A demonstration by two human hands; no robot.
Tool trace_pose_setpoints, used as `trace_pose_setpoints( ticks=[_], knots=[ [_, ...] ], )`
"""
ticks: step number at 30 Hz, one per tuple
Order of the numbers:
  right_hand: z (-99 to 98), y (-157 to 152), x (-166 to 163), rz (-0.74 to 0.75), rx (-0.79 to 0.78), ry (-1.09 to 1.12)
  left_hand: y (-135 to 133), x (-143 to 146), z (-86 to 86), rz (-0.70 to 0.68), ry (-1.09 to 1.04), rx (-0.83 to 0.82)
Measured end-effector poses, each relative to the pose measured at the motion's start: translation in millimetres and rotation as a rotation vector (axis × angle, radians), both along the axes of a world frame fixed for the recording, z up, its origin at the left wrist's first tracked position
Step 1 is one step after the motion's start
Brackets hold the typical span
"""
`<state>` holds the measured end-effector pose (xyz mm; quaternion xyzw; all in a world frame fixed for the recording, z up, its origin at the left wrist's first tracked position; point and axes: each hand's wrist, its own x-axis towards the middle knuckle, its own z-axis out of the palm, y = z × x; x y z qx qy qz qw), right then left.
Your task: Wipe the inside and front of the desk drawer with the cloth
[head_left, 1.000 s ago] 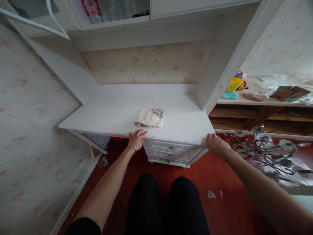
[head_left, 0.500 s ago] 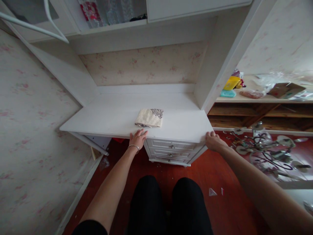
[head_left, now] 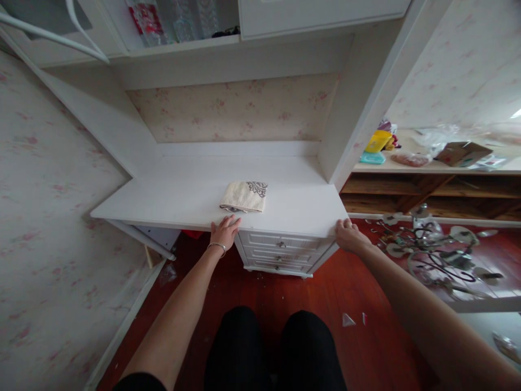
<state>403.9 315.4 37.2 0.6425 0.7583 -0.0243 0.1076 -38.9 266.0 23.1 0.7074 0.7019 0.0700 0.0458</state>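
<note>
A white desk [head_left: 191,184] spans the view, with a drawer unit [head_left: 280,252] under its right half. My left hand [head_left: 224,232] rests on the front edge, its fingers lying on the desktop and slightly apart, a thin bracelet at the wrist. Just beyond those fingertips lies a folded beige cloth [head_left: 244,196] with a dark floral pattern, not touched by either hand. At the desk's front right corner, my right hand [head_left: 350,235] has its fingers curled over the edge; its thumb is hard to see.
Plastic bottles [head_left: 183,21] stand in the cupboard above. To the right, a low shelf [head_left: 407,163] bears a yellow container [head_left: 377,141], a cardboard box [head_left: 463,154] and plastic bags. A chandelier [head_left: 451,250] lies on the red floor [head_left: 293,293]. Floral-papered wall [head_left: 44,217] rises at left.
The whole view has shifted a little, so the desk, cloth and hands appear slightly further left. Both hands keep their places on the desk edge.
</note>
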Motion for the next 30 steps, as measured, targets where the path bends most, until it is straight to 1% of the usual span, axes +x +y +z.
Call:
trace_pose_setpoints(
  ticks=[6,12,15,21,25,30],
  knots=[
    [-0.8,-5.7,5.1,0.057,0.008,0.002,-1.9,3.2,-0.2,0.026,-0.025,0.055],
    [8.2,-10.9,4.4,0.003,-0.053,0.022,-0.6,5.7,7.7,0.040,-0.074,0.032],
    [12.2,-9.9,2.7,0.007,-0.059,0.026,1.3,4.1,8.8,0.033,-0.096,0.010],
    [7.4,-7.6,3.1,0.009,-0.023,0.034,3.7,1.1,6.6,0.026,-0.114,-0.009],
    [5.8,-10.6,2.1,0.022,-0.022,0.055,2.5,2.1,6.7,0.013,-0.098,-0.009],
    [5.3,-14.2,-1.0,0.054,0.020,0.074,1.9,1.1,6.0,0.011,-0.075,-0.010]
  ],
)
